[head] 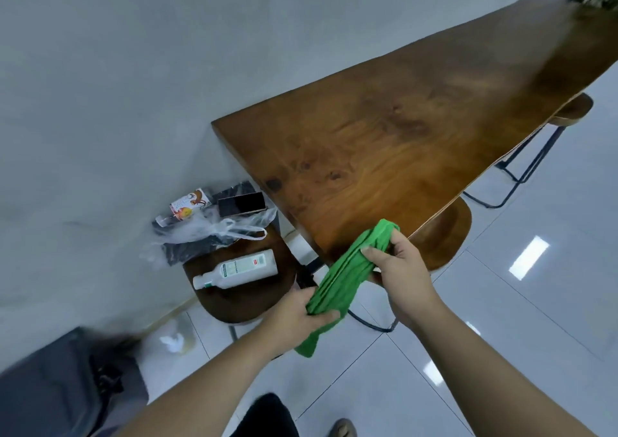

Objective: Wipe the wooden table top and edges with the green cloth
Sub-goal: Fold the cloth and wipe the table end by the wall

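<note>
Two bare hands hold the cloth [347, 269] in the air, just in front of the near corner of the wooden surface [418, 129]. The cloth is green and bunched up into a long, twisted roll. It slants from low on the left to high on the right.

The left hand [301, 313] grips the low part of the cloth. Its fingers [326, 318] are shut tight around the cloth, and a loose end hangs down under the hand. The right hand [401, 269] grips the high end. Its fingers [374, 256] are curled and clamped on the cloth too, with the thumb on top. The top end of the cloth sits over the surface's near corner, but you cannot tell if it touches the wood.

The surface is brown and shiny, and its top is bare near the hands. It runs away to the upper right, next to a grey wall [117, 85].

To the left of the surface is a round dark stool [240, 299]. A white bottle [235, 269] lies on its side on the stool. Behind the bottle are a clear plastic bag [207, 229], a phone [241, 204] with a dark screen, and a small carton [189, 204]. Another stool [444, 236] is tucked under the near end of the surface.

The floor [501, 319] is made of pale, shiny tiles.
</note>
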